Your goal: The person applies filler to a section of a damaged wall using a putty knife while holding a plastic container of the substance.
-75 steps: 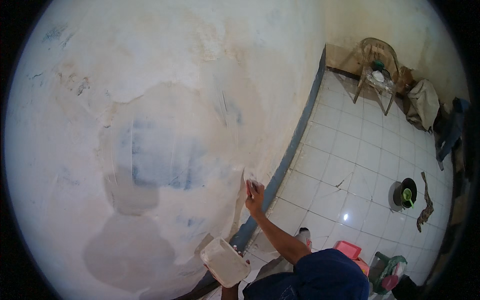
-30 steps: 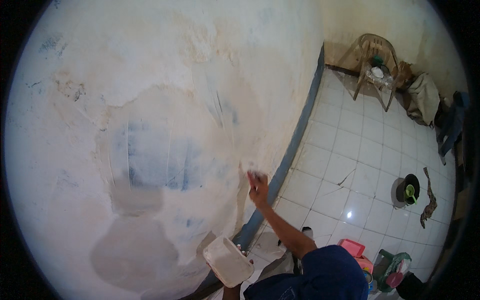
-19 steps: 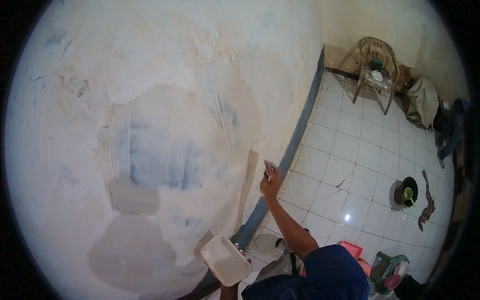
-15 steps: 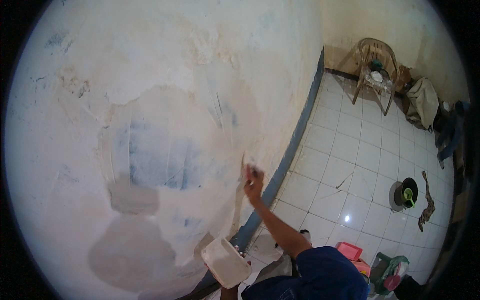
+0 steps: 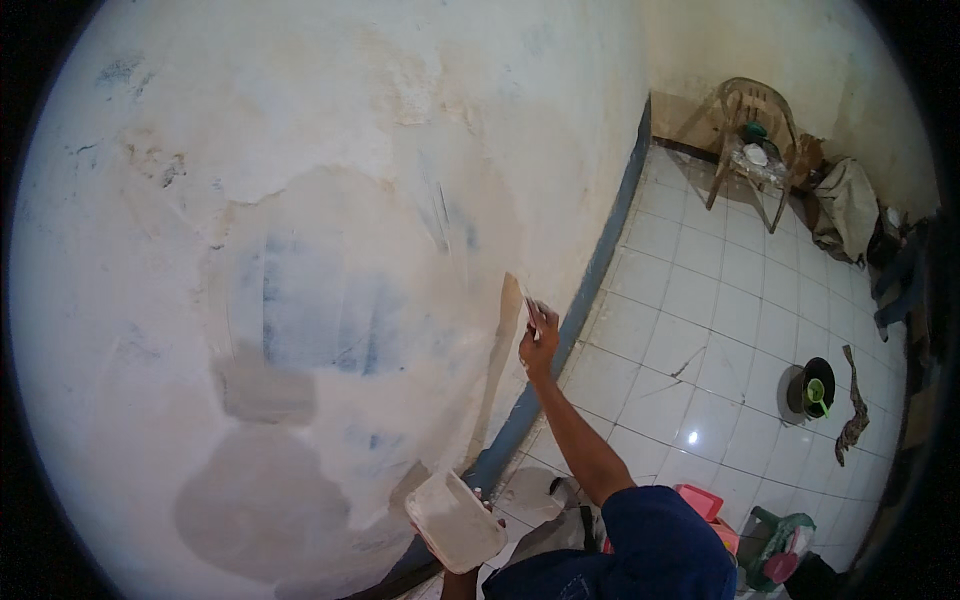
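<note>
My right hand (image 5: pixel 540 335) is closed round a putty knife (image 5: pixel 528 302), its thin blade pointing up beside the patched wall (image 5: pixel 330 250). Whether the blade touches the plaster I cannot tell; its shadow falls just left of it. Low in the view, my left hand (image 5: pixel 460 582) supports a shallow pale rectangular tub (image 5: pixel 455 520) close to the wall. Most of that hand is hidden beneath the tub, with some fingers showing at its rim. Smeared filler and bluish patches cover the wall's middle.
A blue-grey skirting band (image 5: pixel 590 290) separates wall from white floor tiles (image 5: pixel 690 350). On the right stand a black bucket (image 5: pixel 806 402) with a green dipper and a twisted rag (image 5: pixel 852 420). A stained chair (image 5: pixel 755 130) is at the back; pink containers (image 5: pixel 705 502) sit near my side.
My right hand has moved right and slightly up with the putty knife, and the blade shows more clearly. The tub in my left hand stays almost in place.
</note>
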`<control>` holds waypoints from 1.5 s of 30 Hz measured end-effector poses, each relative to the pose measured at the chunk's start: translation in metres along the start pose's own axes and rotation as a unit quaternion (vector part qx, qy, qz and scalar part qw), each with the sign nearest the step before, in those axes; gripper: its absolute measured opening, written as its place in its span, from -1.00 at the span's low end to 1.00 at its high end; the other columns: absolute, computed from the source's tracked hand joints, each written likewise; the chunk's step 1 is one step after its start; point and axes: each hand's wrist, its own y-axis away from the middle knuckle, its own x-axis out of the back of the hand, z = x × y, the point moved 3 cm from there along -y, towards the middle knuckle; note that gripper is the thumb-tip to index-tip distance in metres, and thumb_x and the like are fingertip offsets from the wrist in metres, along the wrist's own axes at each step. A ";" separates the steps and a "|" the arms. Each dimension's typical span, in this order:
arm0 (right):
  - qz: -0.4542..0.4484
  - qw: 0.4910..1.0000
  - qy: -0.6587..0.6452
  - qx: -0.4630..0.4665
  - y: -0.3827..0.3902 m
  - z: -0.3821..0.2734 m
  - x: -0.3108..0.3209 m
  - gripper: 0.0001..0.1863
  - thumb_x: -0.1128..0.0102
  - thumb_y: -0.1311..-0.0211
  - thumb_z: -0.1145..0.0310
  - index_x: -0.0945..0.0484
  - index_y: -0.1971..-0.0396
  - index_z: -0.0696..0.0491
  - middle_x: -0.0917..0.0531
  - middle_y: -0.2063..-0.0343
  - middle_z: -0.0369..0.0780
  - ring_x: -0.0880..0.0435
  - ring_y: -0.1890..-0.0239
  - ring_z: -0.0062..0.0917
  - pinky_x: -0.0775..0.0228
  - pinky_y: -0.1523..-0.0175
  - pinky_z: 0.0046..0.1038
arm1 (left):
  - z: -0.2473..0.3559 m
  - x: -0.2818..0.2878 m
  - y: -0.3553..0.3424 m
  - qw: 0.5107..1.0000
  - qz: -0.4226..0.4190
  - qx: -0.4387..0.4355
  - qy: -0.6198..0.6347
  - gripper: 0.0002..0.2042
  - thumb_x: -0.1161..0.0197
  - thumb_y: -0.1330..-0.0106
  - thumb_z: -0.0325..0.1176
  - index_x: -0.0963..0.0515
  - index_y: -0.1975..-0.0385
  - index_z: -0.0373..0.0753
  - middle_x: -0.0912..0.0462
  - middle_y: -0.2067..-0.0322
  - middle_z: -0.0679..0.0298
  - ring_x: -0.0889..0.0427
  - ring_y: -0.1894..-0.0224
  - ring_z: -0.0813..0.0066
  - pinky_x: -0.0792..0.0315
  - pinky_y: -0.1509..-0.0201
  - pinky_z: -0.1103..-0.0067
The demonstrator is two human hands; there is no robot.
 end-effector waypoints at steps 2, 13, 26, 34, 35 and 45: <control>-0.034 0.999 0.026 0.003 0.002 -0.011 -0.007 -0.39 0.06 0.03 0.77 -0.57 -0.07 0.03 -0.51 0.10 -0.03 -0.52 0.11 -0.21 -0.39 -0.01 -0.36 | 0.005 0.007 0.005 0.997 0.027 0.000 0.078 0.01 0.01 -0.07 0.53 -0.03 -0.40 -0.08 -0.20 -0.30 -0.03 -0.32 -0.22 -0.12 -0.24 -0.22 -0.13; -0.076 0.997 0.000 -0.010 0.126 -0.021 0.037 -0.53 0.16 0.03 0.75 -0.58 0.11 0.20 -0.54 0.17 -0.13 -0.52 0.08 -0.27 -0.40 -0.05 -0.34 | 0.013 0.008 -0.001 0.992 0.048 0.028 0.112 0.01 -0.01 -0.01 0.56 -0.06 -0.40 0.03 -0.17 -0.32 0.01 -0.31 -0.24 -0.12 -0.14 -0.22 -0.25; -0.082 0.991 0.101 -0.020 0.091 -0.011 0.000 -0.47 -0.01 -0.06 0.74 -0.59 -0.04 -0.02 -0.54 0.16 -0.04 -0.54 0.10 -0.16 -0.40 0.04 -0.34 | 0.015 0.000 0.006 0.975 0.047 -0.007 0.216 0.00 0.03 -0.02 0.57 -0.08 -0.40 0.03 -0.19 -0.31 -0.02 -0.32 -0.23 -0.16 -0.17 -0.18 -0.28; -0.114 0.991 -0.049 -0.054 0.085 0.028 0.032 -0.54 0.04 -0.06 0.79 -0.58 0.06 0.08 -0.57 0.28 -0.15 -0.54 0.26 -0.43 -0.39 0.14 -0.46 | 0.005 0.008 0.000 0.993 0.042 -0.011 0.108 -0.01 -0.01 -0.04 0.54 -0.07 -0.40 0.02 -0.20 -0.29 -0.03 -0.35 -0.22 -0.17 -0.20 -0.17 -0.26; -0.106 0.987 -0.104 -0.061 0.073 0.035 0.036 -0.53 0.10 -0.06 0.84 -0.58 0.09 0.12 -0.58 0.29 -0.19 -0.53 0.28 -0.55 -0.37 0.19 -0.54 | 0.007 0.000 -0.005 0.993 0.040 -0.006 0.112 -0.01 0.01 -0.04 0.55 -0.07 -0.40 0.02 -0.21 -0.29 -0.03 -0.35 -0.21 -0.16 -0.21 -0.17 -0.26; -0.066 0.994 -0.029 0.081 -0.128 -0.046 -0.014 -0.46 0.07 -0.05 0.82 -0.56 -0.04 0.10 -0.55 0.21 -0.16 -0.54 0.23 -0.53 -0.40 0.15 -0.57 | 0.006 0.006 0.006 0.995 0.070 -0.017 0.070 -0.03 0.09 -0.04 0.58 -0.11 -0.39 0.05 -0.30 -0.26 0.00 -0.41 -0.18 -0.13 -0.24 -0.15 -0.22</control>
